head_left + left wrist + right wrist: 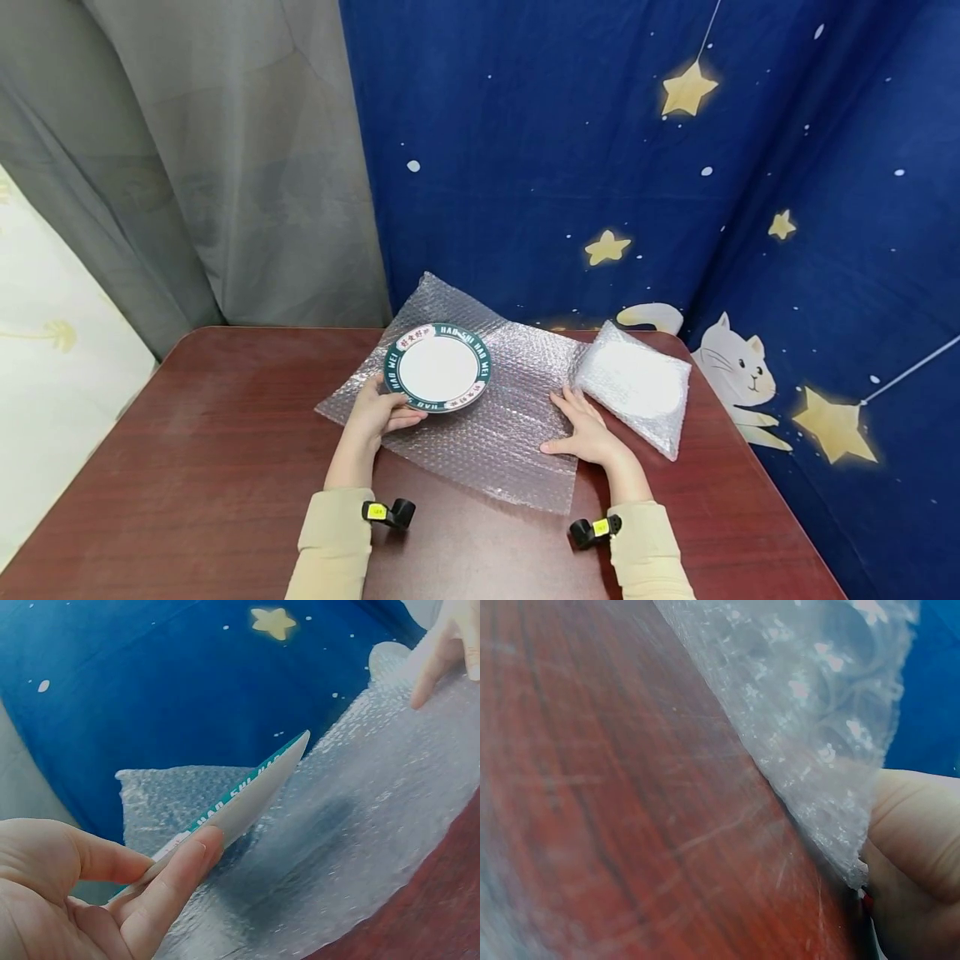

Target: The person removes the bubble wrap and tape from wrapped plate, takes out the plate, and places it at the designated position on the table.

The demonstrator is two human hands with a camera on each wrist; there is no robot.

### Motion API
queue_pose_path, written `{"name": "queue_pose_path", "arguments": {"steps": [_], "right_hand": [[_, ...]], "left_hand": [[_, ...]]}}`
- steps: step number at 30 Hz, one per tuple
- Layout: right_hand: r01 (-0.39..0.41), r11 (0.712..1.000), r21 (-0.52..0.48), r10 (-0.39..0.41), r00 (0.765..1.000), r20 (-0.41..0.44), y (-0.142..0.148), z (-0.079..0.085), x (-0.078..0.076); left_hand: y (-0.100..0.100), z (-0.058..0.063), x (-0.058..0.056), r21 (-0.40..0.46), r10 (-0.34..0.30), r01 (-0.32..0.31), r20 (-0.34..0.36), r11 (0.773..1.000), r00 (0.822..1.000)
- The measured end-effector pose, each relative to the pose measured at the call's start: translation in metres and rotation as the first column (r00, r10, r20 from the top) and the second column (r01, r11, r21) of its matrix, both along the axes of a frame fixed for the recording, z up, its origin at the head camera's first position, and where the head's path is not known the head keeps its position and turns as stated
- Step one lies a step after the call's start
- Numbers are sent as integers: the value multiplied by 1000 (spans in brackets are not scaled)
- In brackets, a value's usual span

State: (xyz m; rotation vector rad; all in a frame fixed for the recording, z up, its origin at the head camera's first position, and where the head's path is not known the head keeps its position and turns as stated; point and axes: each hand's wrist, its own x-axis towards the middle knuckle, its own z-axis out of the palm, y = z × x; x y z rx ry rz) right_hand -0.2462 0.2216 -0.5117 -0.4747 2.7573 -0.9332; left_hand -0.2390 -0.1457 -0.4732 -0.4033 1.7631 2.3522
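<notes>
As work goes on over a red-brown surface [450, 550], the left hand [378, 410] pinches a green-rimmed plate [438, 369] at its near-left edge, over a sheet of bubble wrap [517, 442], while the right hand [588, 429], fingers spread wide, rests at the sheet's right side. The plate is bare, the sheet not folded over it, so its wrapping appears barely begun, with the folding left; just beyond, a bubble-wrapped packet [636, 379] looks finished, before a star-patterned blue curtain [525, 167]

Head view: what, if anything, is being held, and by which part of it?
The left hand holds the green-rimmed plate by the near left part of its rim; the right hand touches the bubble wrap.
</notes>
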Motion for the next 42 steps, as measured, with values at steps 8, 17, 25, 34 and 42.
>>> {"name": "queue_pose_path", "arguments": {"steps": [8,17,25,34,42], "right_hand": [[-3,1000,0,3,1000,-5,0,-1,0],[-5,1000,-2,5,1000,-7,0,-1,0],[0,1000,0,0,1000,2,0,0,1],[7,1000,-11,-7,1000,18,-1,1,2],[6,1000,-17,-6,1000,23,0,0,1]], "left_hand": [[-13,6,2,7,34,-34,15,999,999],[-28,13,7,20,58,-58,-27,998,998],[-38,19,11,20,103,-103,-24,995,994],[-52,22,15,12,161,-161,-14,987,987],[-63,22,17,11,194,-194,-12,981,981]]}}
